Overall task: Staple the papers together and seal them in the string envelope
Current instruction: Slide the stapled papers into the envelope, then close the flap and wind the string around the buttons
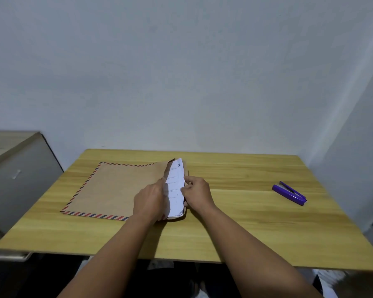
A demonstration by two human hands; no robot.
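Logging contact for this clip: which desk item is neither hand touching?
The purple stapler, alone at the desk's right; both hands are on the papers and envelope.

The light is dim, even and cool, leaving the wall (pixel 181 72) above the table (pixel 235 222) a flat grey-blue with no glare and only faint, soft shadow at the table's near edge. Wide-angle distortion bends the table's edges outward, and the cabinet (pixel 19 168) left of the table leans. Focus is soft throughout: the print on the papers (pixel 176 190) at mid-table is unreadable, and the table's near right corner is smeared.
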